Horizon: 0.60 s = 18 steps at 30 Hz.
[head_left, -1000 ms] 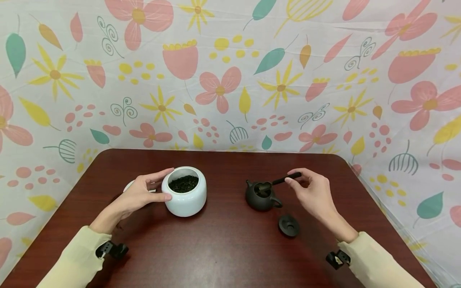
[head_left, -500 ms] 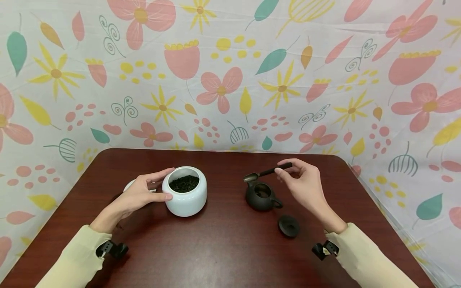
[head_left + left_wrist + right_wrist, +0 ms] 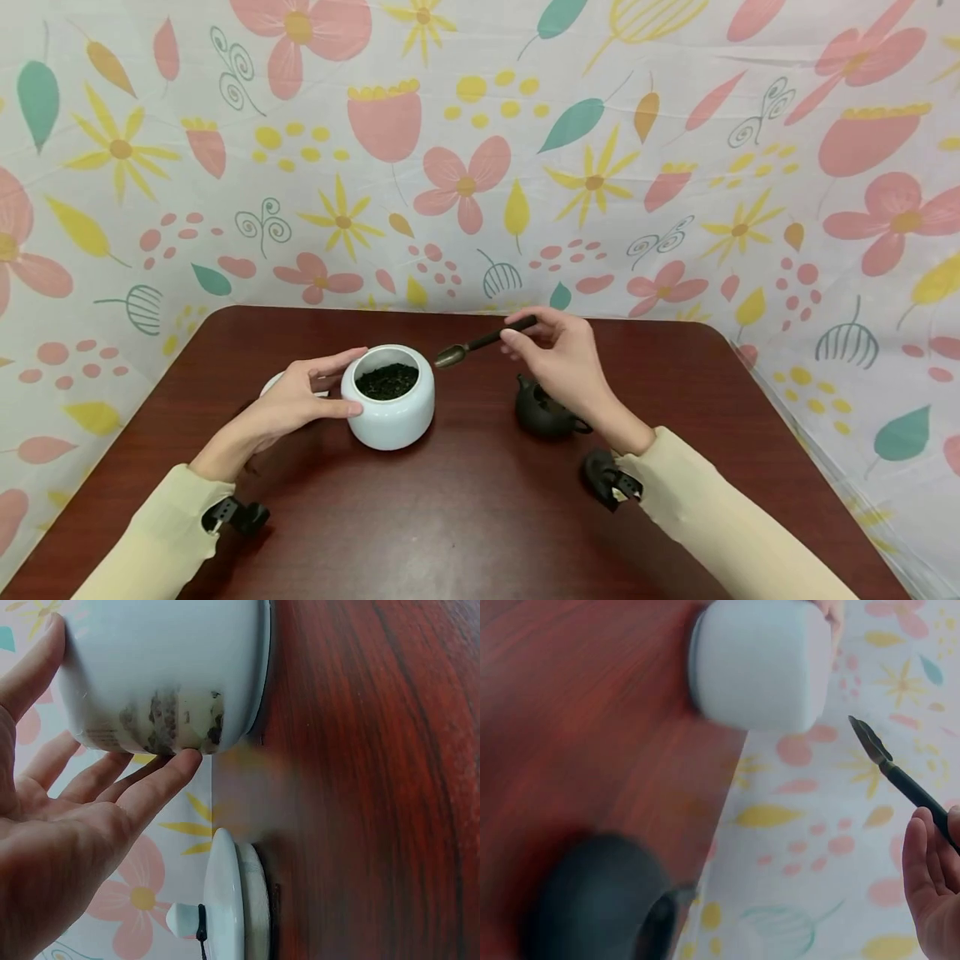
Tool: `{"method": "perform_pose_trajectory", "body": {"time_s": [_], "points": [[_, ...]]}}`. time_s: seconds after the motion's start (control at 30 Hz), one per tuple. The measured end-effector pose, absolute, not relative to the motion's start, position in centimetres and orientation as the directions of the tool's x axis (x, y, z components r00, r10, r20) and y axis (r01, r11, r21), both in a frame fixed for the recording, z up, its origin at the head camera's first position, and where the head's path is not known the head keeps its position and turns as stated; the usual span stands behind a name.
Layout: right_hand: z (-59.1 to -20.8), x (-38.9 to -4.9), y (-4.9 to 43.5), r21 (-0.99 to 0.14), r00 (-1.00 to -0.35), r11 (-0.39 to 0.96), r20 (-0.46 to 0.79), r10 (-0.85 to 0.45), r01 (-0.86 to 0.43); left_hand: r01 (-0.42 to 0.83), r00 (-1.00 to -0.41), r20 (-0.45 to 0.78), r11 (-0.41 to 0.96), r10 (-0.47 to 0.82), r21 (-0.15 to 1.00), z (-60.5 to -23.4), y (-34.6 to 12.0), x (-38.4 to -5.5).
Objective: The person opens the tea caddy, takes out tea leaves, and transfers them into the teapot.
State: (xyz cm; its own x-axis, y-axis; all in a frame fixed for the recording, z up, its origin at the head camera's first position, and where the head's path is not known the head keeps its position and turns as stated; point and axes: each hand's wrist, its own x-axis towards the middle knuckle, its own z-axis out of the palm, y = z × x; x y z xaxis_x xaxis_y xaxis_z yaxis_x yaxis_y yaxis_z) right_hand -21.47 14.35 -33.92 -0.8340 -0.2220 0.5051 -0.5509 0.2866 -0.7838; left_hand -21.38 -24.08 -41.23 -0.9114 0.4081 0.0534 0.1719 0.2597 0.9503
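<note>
Spoon (image 3: pixel 483 339) is pinched by its dark handle between the thumb and fingers of the right hand (image 3: pixel 558 350), right of centre in the head view. Its bowl points left and slightly down, held above the table (image 3: pixel 450 517). The bowl sits just beside the rim of the white jar (image 3: pixel 393 421) but apart from it; the right wrist view shows the same gap, with the spoon at the right of the frame and the jar at the top.

The left hand (image 3: pixel 296 396), left of centre, is spread, its thumb and fingers nearly straight, resting against the left side of the jar. The jar stands upright with its mouth uncovered, dark tea leaves (image 3: pixel 386 382) inside. In the left wrist view a printed label (image 3: pixel 180 720) shows on its side.

Below the right hand stands the dark teapot (image 3: pixel 543 417), partly hidden by that hand and wrist. The pot lid (image 3: pixel 596 471) lies lower right of it, mostly behind the right wrist camera (image 3: pixel 626 483). Behind the left hand is the white jar lid (image 3: pixel 225 900), at the bottom of the left wrist view, a black cord (image 3: pixel 201 926) round its knob.

Pale yellow sleeves (image 3: pixel 720 500) enter from both lower corners. Across the top hangs a flowered cloth (image 3: pixel 480 83).
</note>
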Motion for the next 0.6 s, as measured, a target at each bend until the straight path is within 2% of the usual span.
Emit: {"method": "perform_pose_trajectory", "body": {"time_s": [0.2, 0.6], "points": [[-33.2, -22.4, 10.6, -0.759, -0.805, 0.274, 0.529, -0.269, -0.590, 0.180, -0.911, 0.051, 0.283, 0.408, 0.942, -40.8, -24.0, -21.7], [-35.0, -23.5, 5.9, -0.724, -0.813, 0.375, 0.480, -0.329, -0.579, 0.163, -0.905, 0.031, 0.279, 0.425, 0.946, -40.6, -24.0, -21.8]]}}
